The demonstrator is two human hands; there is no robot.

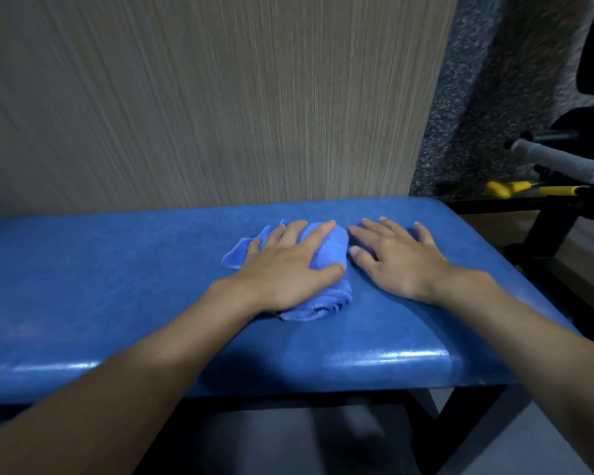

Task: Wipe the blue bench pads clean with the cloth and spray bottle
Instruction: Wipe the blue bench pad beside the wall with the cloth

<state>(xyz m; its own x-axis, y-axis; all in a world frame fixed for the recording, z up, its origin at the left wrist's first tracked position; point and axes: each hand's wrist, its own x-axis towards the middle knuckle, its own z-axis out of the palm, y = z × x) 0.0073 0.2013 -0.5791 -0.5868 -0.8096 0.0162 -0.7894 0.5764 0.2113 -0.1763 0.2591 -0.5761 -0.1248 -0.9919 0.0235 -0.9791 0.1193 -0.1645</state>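
**Both hands flat on the blue pad, cloth under the left**

A blue bench pad point(117, 286) runs across the view, its near edge catching glossy highlights. A crumpled blue cloth point(330, 250) lies on top of the pad, a little right of the pad's middle and nearer its far edge than its near one. The left hand point(288, 269) presses down on the cloth with fingers spread and nearly straight, thumb laid along the cloth's right side; folds of the fabric stick out past the fingertips and below the heel of the palm. The right hand point(398, 265) rests palm-down directly on the pad, fingers extended and slightly apart, holding nothing, its thumb just beside the cloth.

Behind the pad's far edge stands a pale wood-grain wall panel point(203, 97). Past the pad's right end, a grey padded handle point(559, 164) juts out above a yellow grip point(501, 188). Below the pad's near edge, a black frame point(460, 416) supports it.
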